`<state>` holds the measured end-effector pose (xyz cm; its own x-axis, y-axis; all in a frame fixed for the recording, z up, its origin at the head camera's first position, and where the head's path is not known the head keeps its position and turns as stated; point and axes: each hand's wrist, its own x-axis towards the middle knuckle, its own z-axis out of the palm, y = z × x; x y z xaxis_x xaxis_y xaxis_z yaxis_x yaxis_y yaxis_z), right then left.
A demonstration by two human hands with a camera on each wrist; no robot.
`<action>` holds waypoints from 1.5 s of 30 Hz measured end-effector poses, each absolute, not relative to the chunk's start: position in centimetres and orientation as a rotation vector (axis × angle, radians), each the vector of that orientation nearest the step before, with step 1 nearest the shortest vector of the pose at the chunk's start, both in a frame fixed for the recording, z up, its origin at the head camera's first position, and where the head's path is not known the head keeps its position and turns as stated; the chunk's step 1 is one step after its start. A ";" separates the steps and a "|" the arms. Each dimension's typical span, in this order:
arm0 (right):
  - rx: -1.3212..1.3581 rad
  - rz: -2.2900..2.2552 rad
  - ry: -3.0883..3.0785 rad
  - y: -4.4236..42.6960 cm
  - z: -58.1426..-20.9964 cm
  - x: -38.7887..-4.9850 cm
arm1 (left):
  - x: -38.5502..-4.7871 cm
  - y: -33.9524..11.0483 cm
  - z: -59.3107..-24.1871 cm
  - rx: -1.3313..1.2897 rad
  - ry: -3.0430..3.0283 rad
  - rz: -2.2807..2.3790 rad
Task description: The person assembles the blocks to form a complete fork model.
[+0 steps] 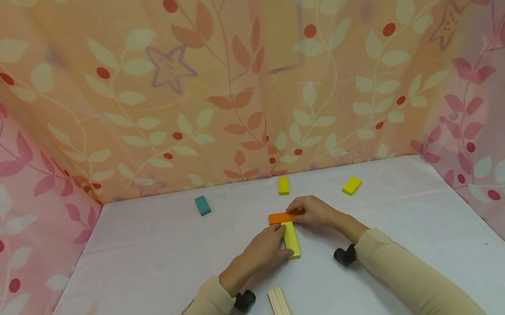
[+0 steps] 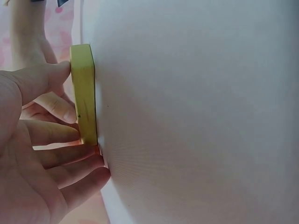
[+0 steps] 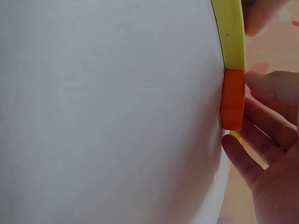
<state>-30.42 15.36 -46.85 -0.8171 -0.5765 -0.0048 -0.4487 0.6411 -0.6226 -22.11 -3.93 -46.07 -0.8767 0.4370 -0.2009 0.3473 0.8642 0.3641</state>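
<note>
1. Yellow-green block (image 1: 292, 244): it lies on the white-covered table (image 1: 151, 265) in front of the person, its long side running away from them. Its far end touches the near side of the orange block.

2. Orange block (image 1: 278, 218): it lies crosswise, so the two blocks form a T shape, the orange one as the top bar.

3. Left hand (image 1: 262, 247): it reaches in from the left and touches the yellow-green block, thumb towards the near end and fingers spread towards the far end. I cannot tell whether it grips firmly.

4. Right hand (image 1: 315, 212): it pinches the right part of the orange block between thumb and fingers. In the right wrist view, one outer finger reaches down to the table just beside the block.

5. Other blocks: beyond the T, towards the back of the table, lie a blue-green block (image 1: 203, 205) to the left, a straight-set yellow block (image 1: 283, 186) near the middle and an angled yellow block (image 1: 351, 185) to the right. A plain wooden block (image 1: 279, 306) lies nearest the person.

6. Surroundings: beige sleeves (image 1: 206, 306) cover both forearms. Leaf-patterned cloth (image 1: 232, 84) in pink and orange rises behind the table and on both sides.
</note>
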 end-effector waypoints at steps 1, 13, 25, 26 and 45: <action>-0.839 -0.925 2.668 15.4 -46.8 -30.4 | -22.1 -3.9 -46.0 0.594 2.763 0.458; -0.871 -0.930 2.703 15.7 -46.5 -30.1 | -21.9 -3.8 -46.0 0.622 2.780 0.395; -0.841 -0.931 2.695 15.8 -46.7 -29.9 | -21.8 -4.0 -46.0 0.663 2.841 0.374; -0.845 -0.930 2.693 15.8 -46.7 -29.9 | -21.7 -4.0 -45.9 0.666 2.845 0.375; -0.881 -0.897 2.699 15.9 -47.0 -30.2 | -23.0 -4.0 -46.2 0.685 2.845 0.443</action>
<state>-30.19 15.92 -47.00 -0.8127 -0.5819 0.0294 -0.4838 0.6457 -0.5907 -23.00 -4.02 -46.25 -0.8772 0.4685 -0.1047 0.4145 0.8492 0.3270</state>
